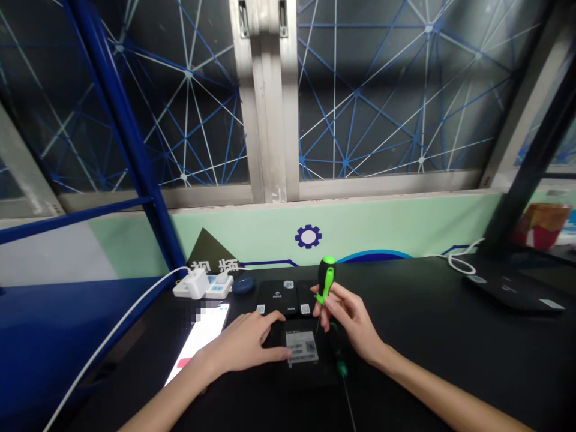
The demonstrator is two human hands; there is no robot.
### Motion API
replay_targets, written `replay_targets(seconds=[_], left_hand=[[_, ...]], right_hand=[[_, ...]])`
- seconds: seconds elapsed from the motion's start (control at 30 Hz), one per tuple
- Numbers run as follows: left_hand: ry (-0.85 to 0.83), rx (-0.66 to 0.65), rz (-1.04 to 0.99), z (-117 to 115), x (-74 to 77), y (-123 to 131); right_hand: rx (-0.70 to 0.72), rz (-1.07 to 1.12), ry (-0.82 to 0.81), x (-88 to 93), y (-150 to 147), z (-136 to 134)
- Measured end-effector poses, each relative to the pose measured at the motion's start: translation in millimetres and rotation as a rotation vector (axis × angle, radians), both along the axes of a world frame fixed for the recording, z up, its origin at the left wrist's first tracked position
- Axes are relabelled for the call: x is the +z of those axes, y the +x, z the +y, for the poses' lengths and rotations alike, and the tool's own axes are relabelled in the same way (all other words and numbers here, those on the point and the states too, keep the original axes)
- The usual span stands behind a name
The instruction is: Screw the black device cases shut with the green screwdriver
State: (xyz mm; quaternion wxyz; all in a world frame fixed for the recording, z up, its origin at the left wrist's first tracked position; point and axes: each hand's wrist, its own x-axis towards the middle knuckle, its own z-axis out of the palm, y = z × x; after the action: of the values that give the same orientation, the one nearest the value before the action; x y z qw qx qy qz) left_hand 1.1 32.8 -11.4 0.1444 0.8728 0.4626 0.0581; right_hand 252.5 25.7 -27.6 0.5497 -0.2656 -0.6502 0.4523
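Observation:
My right hand (348, 318) grips a green and black screwdriver (328, 279) low on its handle, shaft down, over the right side of a flat black box (281, 375). A white label (302, 348) with printed codes is stuck on the box. Lying on the box's left side, my left hand (252, 342) has thumb and fingers spread, the thumb touching the label's edge. A second screwdriver with a dark green handle (342, 367) lies to the right of the box, its long shaft pointing toward me. Whether the held screwdriver's tip touches a screw cannot be made out.
Behind the box lie two black devices, the nearer-left one (276, 297) plainly seen. A lit phone (202, 336), a white power strip (216, 287) with a charger and a dark blue case (243, 285) are at left. Another black device (510, 291) lies far right.

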Motion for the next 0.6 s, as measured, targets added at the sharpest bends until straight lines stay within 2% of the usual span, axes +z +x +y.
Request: replay_targets(seconds=[0.4,0.6], left_hand=[[0.14,0.007,0.043,-1.5,-1.8,2.9],[0.176,0.021,0.042,-2.0,1.5,5.1]], right_hand=[[-0.041,0.01,-0.097,0.4,-2.7,-0.7],[0.001,0.023,-0.069,3.3,-0.7,-0.3]])
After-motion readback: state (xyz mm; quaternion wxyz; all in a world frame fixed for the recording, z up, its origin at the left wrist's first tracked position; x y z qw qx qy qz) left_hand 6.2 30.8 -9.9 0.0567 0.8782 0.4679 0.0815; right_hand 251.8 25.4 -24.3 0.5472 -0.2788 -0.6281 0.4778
